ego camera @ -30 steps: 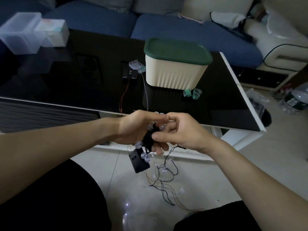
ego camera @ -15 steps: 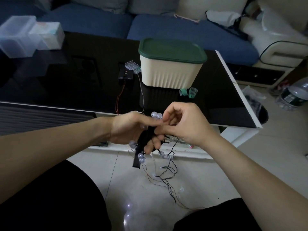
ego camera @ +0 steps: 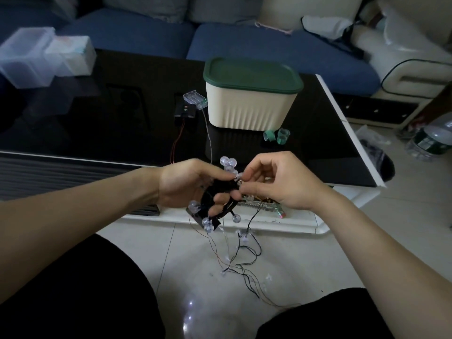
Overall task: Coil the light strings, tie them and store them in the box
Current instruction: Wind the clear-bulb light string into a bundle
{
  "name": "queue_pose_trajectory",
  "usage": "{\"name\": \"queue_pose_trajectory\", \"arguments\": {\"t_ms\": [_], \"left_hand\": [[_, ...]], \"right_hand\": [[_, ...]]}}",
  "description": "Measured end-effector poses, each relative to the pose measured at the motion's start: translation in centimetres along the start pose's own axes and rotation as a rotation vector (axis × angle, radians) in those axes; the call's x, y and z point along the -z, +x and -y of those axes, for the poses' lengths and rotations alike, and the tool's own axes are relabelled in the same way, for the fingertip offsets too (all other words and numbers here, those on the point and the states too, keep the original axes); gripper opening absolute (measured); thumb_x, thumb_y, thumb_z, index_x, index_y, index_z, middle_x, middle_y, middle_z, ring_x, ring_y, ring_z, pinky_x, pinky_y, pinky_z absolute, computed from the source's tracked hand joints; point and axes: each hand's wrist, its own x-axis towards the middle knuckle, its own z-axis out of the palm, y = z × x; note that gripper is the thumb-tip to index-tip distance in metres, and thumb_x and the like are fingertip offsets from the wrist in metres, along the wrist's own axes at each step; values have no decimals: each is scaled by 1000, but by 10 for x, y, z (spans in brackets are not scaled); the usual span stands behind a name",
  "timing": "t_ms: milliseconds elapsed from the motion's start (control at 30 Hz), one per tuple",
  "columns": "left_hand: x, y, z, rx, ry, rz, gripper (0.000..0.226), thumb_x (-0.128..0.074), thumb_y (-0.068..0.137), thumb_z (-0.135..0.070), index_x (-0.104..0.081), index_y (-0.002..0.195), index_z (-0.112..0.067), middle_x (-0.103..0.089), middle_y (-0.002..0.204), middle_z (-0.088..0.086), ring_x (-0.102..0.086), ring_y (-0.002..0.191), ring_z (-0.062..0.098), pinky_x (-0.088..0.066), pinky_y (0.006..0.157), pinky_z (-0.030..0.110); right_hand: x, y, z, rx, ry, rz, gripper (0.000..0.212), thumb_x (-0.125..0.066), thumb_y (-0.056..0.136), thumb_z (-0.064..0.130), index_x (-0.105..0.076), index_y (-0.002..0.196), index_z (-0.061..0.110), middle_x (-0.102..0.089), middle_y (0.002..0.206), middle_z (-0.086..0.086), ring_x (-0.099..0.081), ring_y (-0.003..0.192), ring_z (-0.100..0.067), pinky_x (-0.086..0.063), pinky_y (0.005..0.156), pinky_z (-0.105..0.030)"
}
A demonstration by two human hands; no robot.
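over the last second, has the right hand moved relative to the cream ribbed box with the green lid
Yes. The right hand has risen toward the cream ribbed box with the green lid, its knuckles now overlapping the black glass table.

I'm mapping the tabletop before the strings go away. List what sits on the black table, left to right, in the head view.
clear plastic container → pale tissue box → black battery pack → clear battery holder → cream box with green lid → green tape rings
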Motion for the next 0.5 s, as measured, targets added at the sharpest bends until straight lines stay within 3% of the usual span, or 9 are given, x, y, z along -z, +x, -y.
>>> {"name": "queue_pose_trajectory", "arguments": {"t_ms": [167,267,400,500], "left_hand": [[-3,-5,-3,1,-158,123,46,-34,88,-25,-52,115,7,-56,85,20,-57,78,35,-53,63,29],[-5,-2,-1,26,-34,60,37,-46,88,-23,-57,112,3,-61,91,18,-59,81,32,-47,59,25],[-6,1,1,-8,20,7,26,-48,95,-12,-57,111,6,-62,103,25,-66,80,27,-52,53,19],[-8,5,5,-38,110,-122,24,-43,101,-12,-61,98,4,-64,85,20,-65,76,27,-48,49,16]], "right_hand": [[0,-2,-4,75,21,-61,23,-86,75,6,-71,80,23,-73,77,11,-68,73,-4,-52,69,-17],[-8,2,-5,99,8,-82,25,-87,74,8,-70,78,26,-71,72,14,-66,68,-1,-49,64,-14],[-11,5,-9,108,-58,-124,26,-90,73,13,-69,76,29,-70,70,14,-67,67,-2,-49,62,-15],[-12,6,-9,92,-113,-160,25,-90,74,20,-67,73,28,-68,68,12,-64,63,1,-48,59,-14]]}}
